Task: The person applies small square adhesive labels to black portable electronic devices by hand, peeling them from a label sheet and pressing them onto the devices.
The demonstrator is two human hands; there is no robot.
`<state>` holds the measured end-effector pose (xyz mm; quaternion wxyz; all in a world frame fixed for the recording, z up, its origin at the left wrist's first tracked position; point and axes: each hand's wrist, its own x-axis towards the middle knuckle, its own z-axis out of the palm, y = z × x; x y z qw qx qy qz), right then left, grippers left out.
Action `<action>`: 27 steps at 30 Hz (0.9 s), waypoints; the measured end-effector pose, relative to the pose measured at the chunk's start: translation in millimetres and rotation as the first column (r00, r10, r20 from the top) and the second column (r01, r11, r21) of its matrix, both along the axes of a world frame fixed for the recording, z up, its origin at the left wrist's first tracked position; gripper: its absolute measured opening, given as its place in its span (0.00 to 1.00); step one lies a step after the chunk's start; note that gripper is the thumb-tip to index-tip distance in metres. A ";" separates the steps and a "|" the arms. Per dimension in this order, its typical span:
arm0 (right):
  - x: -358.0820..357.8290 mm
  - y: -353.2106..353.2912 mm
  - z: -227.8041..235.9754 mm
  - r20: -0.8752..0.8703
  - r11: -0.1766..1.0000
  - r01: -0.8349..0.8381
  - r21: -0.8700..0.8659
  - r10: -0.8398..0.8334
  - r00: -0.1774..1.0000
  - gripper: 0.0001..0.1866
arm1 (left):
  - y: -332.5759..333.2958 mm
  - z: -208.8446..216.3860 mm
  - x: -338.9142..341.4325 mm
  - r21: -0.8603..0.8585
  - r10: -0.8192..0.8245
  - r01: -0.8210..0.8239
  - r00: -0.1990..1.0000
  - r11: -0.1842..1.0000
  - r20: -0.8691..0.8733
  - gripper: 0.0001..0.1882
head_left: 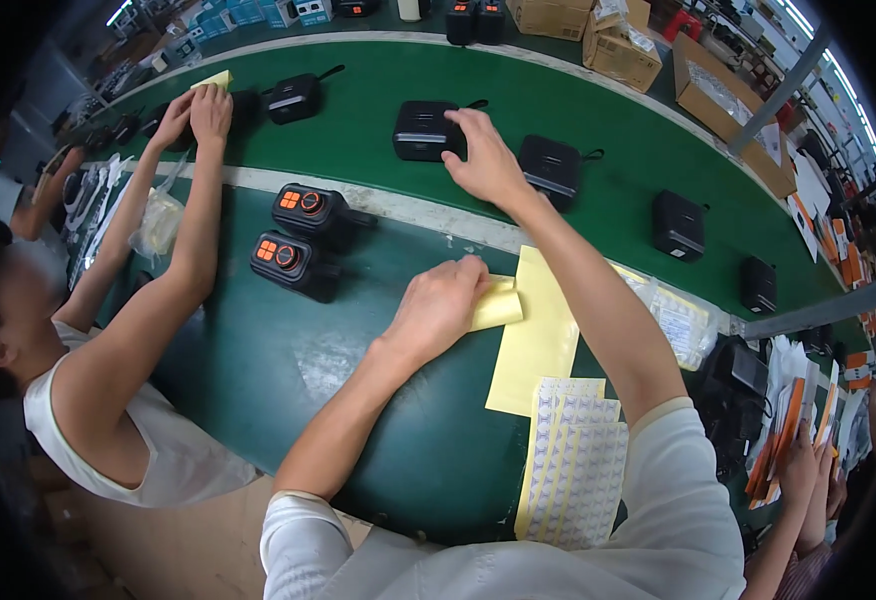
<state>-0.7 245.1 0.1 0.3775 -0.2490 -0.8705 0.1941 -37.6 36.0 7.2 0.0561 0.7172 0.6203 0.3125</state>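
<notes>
My left hand is closed on a curled yellow label sheet, over a flat yellow sheet on the green bench. Farther forward, my right hand is at the right edge of a black boxy case, thumb and fingers apart. I cannot tell whether its fingertips touch the case. A second black case with a wrist strap sits just beyond my right wrist. Left of my hands, two black devices with orange buttons stand on the bench.
Sheets of small white labels lie near my right elbow. More black cases stand along the green belt. To the left, a co-worker's hands hold something yellow. Another person's hands are among orange-and-white packages at right.
</notes>
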 end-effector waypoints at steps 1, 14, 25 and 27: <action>-3.6 9.3 2.8 0.147 0.994 0.008 -0.113 0.009 0.989 0.41 | 1.7 4.0 -3.3 -0.076 0.049 -0.035 0.981 0.996 0.189 0.05; -3.5 47.3 16.2 0.342 0.967 -0.034 -0.252 0.122 0.932 0.44 | 81.6 -12.4 -72.5 -0.283 0.314 -0.147 0.283 0.948 0.906 0.05; 26.0 43.5 34.0 0.285 0.919 -0.053 -0.391 0.175 0.942 0.39 | 110.6 -12.0 -58.9 -0.268 0.305 -0.161 0.288 0.950 0.908 0.07; 28.4 40.0 34.8 0.294 0.920 -0.043 -0.389 0.168 0.941 0.39 | 111.1 -11.4 -57.2 -0.272 0.309 -0.165 0.272 0.948 0.911 0.07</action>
